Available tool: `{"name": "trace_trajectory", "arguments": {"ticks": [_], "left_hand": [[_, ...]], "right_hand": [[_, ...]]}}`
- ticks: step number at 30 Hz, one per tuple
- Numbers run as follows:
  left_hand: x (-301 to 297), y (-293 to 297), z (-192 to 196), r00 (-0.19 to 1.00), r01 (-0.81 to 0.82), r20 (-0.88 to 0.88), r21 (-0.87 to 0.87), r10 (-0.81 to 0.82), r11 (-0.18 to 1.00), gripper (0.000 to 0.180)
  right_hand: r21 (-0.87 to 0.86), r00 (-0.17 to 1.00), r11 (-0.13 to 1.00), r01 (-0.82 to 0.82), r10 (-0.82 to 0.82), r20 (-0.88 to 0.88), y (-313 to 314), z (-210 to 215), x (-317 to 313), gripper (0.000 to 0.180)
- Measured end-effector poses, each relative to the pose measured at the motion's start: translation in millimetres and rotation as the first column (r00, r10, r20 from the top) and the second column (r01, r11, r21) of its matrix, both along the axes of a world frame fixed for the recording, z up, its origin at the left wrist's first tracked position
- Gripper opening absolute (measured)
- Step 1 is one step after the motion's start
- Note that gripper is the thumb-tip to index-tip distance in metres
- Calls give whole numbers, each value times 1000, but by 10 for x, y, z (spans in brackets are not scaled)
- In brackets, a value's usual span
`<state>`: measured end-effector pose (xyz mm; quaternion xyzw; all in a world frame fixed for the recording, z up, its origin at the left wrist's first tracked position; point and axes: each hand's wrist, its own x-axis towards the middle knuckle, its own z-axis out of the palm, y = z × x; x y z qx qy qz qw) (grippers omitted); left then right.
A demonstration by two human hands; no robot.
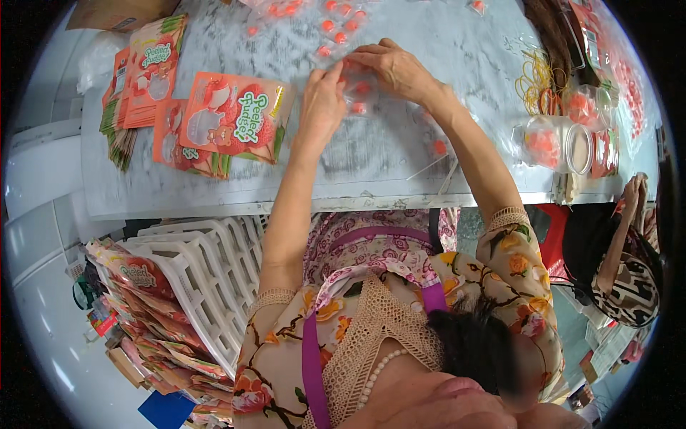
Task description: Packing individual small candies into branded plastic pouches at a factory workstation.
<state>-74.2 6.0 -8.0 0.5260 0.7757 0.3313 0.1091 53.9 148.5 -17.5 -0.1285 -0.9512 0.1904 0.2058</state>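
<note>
Both hands [361, 82] pinch a clear candy strip [359, 89], lengthwise away.

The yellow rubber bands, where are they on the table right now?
In the head view, the yellow rubber bands lie on the table to the person's right, beyond the right hand and just behind the clear jar.

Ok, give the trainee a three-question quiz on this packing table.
1. True or false: both hands are on the clear candy bag.
2. The printed orange pouches lie to the person's: A) left B) right C) lap
3. Fill in: the yellow loops at the right are rubber ____.

Key: 1 true; 2 A; 3 bands.
</note>
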Motion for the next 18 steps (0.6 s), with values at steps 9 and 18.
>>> {"name": "trace_trajectory", "arguments": {"ticks": [9,18], "left_hand": [[553,-146,72,954,233,201,-22,-224,972,38],[-859,793,3,987,101,-142,157,-78,982,36]], "right_hand": [[-225,991,974,-37,64,115,-34,312,770,39],[-192,987,974,117,-135,-82,724,179,-117,43]]}}
